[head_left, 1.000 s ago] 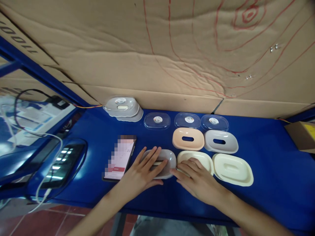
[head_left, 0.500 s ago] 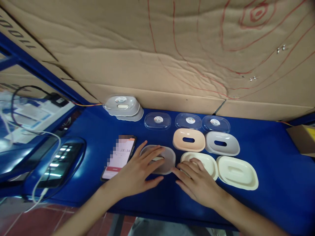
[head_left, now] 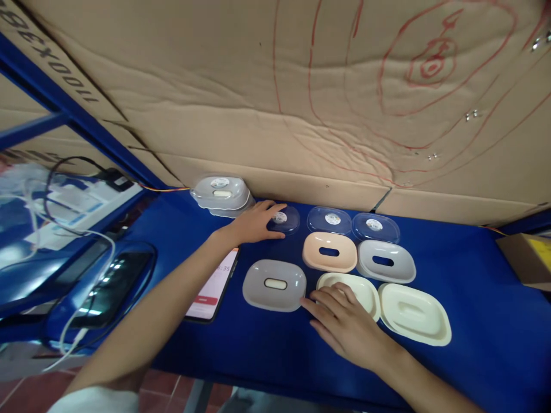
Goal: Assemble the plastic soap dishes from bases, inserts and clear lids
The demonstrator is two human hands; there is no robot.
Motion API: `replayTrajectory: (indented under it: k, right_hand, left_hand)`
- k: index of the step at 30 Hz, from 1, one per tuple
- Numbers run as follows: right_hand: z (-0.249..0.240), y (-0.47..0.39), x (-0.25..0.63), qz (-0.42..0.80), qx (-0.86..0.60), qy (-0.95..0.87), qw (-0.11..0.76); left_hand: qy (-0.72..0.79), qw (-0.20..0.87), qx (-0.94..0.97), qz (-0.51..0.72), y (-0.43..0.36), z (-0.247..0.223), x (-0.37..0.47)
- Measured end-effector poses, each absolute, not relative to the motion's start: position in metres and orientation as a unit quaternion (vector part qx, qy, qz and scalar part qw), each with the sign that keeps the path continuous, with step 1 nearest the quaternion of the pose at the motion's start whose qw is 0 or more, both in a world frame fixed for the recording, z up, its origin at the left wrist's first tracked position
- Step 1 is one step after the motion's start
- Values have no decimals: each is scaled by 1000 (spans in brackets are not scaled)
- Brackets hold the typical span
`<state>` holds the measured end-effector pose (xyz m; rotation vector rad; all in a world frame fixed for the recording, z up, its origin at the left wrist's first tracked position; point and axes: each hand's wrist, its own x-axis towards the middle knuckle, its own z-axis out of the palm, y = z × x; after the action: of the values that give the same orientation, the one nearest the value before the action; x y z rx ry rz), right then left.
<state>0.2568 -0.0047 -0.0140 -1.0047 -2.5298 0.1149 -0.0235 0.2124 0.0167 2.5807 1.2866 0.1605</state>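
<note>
At the back of the table, my left hand lies over the left end of a clear plastic lid with a round sticker, thumb and fingers apart. A grey soap dish with a cream insert in its slot sits in front. Just right of it, my right hand rests with loosely bent, parted fingers over the left part of a cream tray, its index fingertip by the grey dish's edge. Another cream tray lies to the right. Behind these are a peach slotted dish and a light grey one.
Two more clear lids lie along the cardboard wall. A stack of lidded grey dishes stands at the back left. A phone lies under my left forearm. Cables and a dark-screened device are at far left, a cardboard box at far right.
My left hand has left the grey dish and moved back to the left clear lid, uncovering the dish's cream insert. My right hand stays nearly in place. The view has shifted slightly.
</note>
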Motion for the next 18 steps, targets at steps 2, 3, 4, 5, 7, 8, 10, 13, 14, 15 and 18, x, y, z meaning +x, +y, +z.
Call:
replayTrajectory:
  k: [2, 3, 4, 5, 7, 8, 10, 13, 14, 15, 18]
  right_hand:
    - [-14, -5, 258, 45, -361, -908, 208]
    - [-15, -5, 258, 46, -360, -908, 210]
    - [-15, -5, 258, 48, -361, -907, 213]
    - [-14, -4, 257, 51, -363, -905, 218]
    - [-14, -4, 257, 60, -368, -899, 227]
    - [-14, -4, 257, 65, -371, -897, 233]
    - [-13, -3, 256, 74, -374, -892, 243]
    - [-12, -3, 255, 72, -373, -889, 256]
    - [-11, -3, 254, 70, -373, -889, 258]
    - [-11, -2, 254, 69, -373, -889, 258]
    - [-11, -2, 253, 73, -372, -890, 255]
  left_hand:
    - [439, 127, 887, 70, 195, 25, -27]
    - [436, 127, 888, 77, 181, 31, -29]
    - [433, 129, 888, 84, 165, 36, -32]
    - [426, 133, 889, 98, 147, 41, -36]
    - [413, 132, 894, 112, 110, 47, -42]
    - [405, 138, 897, 108, 94, 47, -44]
    - [395, 141, 901, 110, 68, 44, -47]
    - [393, 132, 904, 108, 52, 34, -45]
    - [393, 131, 904, 104, 51, 30, -44]
    - [392, 132, 905, 100, 52, 28, -42]
    - [385, 134, 908, 96, 56, 25, -40]
